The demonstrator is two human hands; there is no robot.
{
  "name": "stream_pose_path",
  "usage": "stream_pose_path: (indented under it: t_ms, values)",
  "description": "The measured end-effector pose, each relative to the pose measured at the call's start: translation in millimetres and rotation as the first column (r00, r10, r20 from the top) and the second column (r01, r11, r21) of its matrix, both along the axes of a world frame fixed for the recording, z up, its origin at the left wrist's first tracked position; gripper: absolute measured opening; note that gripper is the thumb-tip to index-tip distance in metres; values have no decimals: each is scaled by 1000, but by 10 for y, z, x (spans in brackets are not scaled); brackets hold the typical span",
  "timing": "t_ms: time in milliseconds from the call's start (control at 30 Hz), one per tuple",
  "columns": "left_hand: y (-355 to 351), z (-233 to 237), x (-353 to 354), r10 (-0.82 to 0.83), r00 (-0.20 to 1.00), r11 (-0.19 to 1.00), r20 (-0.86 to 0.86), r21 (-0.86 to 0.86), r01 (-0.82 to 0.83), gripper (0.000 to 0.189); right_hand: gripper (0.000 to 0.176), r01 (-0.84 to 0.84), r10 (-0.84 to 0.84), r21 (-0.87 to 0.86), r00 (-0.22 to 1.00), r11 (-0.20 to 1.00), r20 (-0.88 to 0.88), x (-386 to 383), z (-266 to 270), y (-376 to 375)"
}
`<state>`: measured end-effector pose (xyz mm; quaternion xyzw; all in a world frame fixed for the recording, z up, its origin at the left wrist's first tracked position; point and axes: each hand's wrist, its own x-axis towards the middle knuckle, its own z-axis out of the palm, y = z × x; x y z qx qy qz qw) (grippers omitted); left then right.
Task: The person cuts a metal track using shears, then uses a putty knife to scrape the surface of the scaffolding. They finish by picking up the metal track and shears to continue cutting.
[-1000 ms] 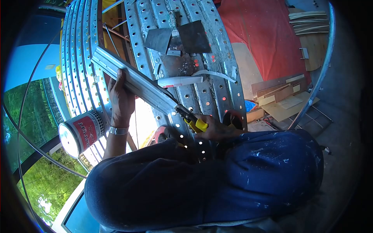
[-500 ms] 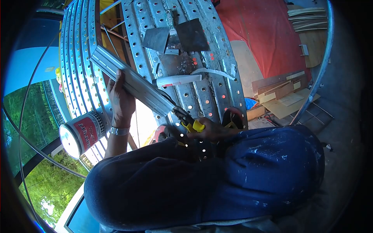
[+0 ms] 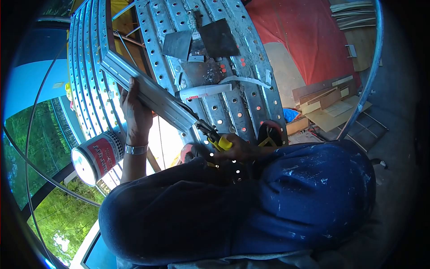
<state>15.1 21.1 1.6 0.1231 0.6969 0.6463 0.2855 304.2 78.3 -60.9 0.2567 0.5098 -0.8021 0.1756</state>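
My left hand [image 3: 136,110] grips a long metal profile [image 3: 150,95], its thumb lying across the upper face. The profile slants from the upper left down towards my right hand. Tin snips [image 3: 218,141] with yellow handles are wrapped in my right hand [image 3: 237,150]. Their dark jaws are right at the lower end of the profile. Below both hands are my bent knees in dark blue trousers [image 3: 309,188], marked with white specks.
On the perforated metal planks [image 3: 251,101] lie two dark square plates [image 3: 219,38], a white tube [image 3: 204,91] and a pale strip [image 3: 246,81]. A labelled can [image 3: 99,157] stands by my left forearm. At right are a metal pole [image 3: 369,80], red sheeting [image 3: 291,40] and wood offcuts [image 3: 329,105].
The view has shifted slightly. The yellow handles of the snips look closer together in my right hand. My left hand keeps its hold on the profile.
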Motion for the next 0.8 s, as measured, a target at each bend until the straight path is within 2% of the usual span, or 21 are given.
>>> stream_pose_path:
  t_ms: [67, 100, 200, 300, 433, 500, 533, 600, 700, 800]
  values:
    - [-44, -56, -45, -7, 999, 1000, -34, -14, 7, 33, 34, -51, 49, -41, 997, 998, -64, 13, -29, 34]
    - [-40, -50, -37, 0, 1000, 1000, 12, -3, 0, 32, 35, -78, 72, -58, 993, 995, -94, -1, 21, 82]
    - [-52, 0, 26, 52, 987, 997, 149, 55, -61, 28, 32, -69, 67, -25, 995, 997, -78, -21, 243, 211]
    - [-54, 8, 78, 106, 968, 985, 229, 109, -134, 26, 37, -160, 161, -38, 986, 986, 35, -84, 492, 390]
    - [-141, -114, 18, 99, 954, 973, 283, 172, -153, 23, 51, -152, 153, -86, 988, 985, 2, -65, 407, 368]
    - [-172, -199, 0, 108, 983, 982, 150, 138, -129, 22, 52, -196, 198, -76, 980, 978, 21, -75, 407, 389]
    - [-166, -203, 9, 95, 995, 994, -26, 50, -94, 21, 52, -200, 202, -65, 979, 978, 12, -80, 408, 387]
    - [-135, -165, 49, 111, 988, 993, -109, 40, -107, 18, 51, -208, 208, -39, 978, 977, -7, -90, 410, 396]
    - [-11, -1, 240, 200, 974, 957, 108, 191, -217, 12, 51, -228, 228, 25, 973, 973, -22, -91, 413, 425]
    - [-11, -3, 300, 253, 962, 946, 105, 184, -269, 8, 38, -184, 186, 61, 982, 981, -20, -64, 451, 384]
